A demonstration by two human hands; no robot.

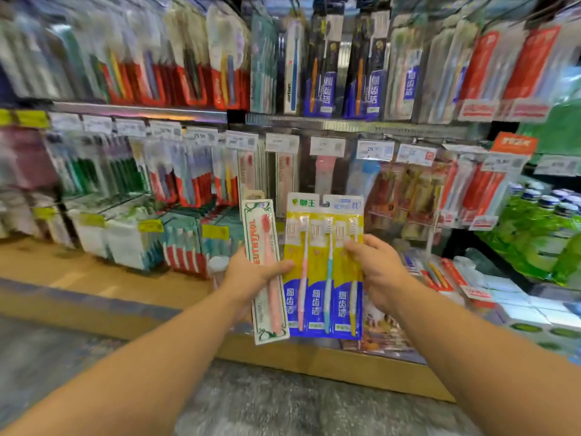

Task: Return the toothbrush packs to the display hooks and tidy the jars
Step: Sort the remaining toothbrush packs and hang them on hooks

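My left hand grips a narrow white pack with a single pink toothbrush, held upright and slightly tilted. My right hand holds the right edge of a wide yellow and blue pack of three toothbrushes. Both packs are raised side by side in front of the display hooks, which carry rows of hanging toothbrush packs. A small white-lidded jar stands on the shelf just left of my left hand.
The wooden shelf edge runs below the packs. Boxed goods line the shelf at left. Green bottles with dark caps fill the right side, with white boxes below them. Grey floor lies beneath.
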